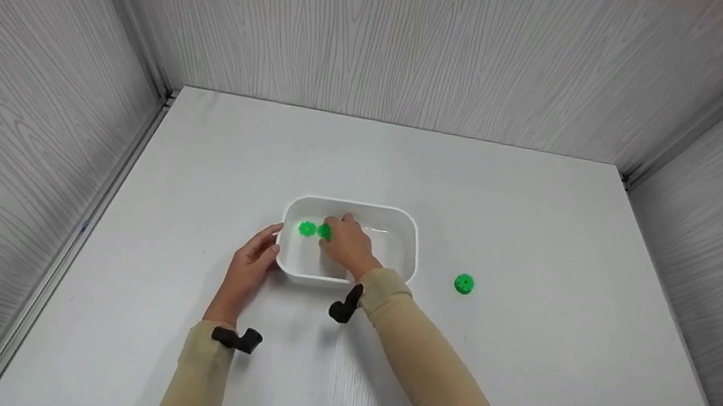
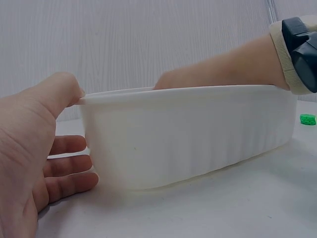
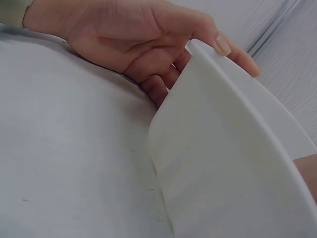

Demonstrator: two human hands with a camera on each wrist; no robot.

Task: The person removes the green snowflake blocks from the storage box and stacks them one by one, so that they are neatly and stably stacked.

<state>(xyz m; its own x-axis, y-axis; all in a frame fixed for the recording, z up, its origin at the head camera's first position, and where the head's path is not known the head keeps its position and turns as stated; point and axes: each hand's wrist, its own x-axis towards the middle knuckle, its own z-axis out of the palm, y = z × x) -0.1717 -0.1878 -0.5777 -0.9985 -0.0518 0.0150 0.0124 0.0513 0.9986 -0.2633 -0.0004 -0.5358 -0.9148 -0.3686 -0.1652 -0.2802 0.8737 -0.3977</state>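
Note:
The right hand reaches into a white plastic tub, holding a green gear-shaped piece at its fingertips. Beside that piece, a second green gear-shaped piece lies on the tub's floor, to the left. At the tub's left end, the left hand holds the rim. Its thumb rests on the rim in the left wrist view, with the other fingers low against the outer wall. The tub's side hides the right fingers in both wrist views.
Right of the tub, another green gear-shaped piece with a centre hole sits on the white table. Grey wood-grain panels stand behind and at both sides. Each wrist wears a black camera mount.

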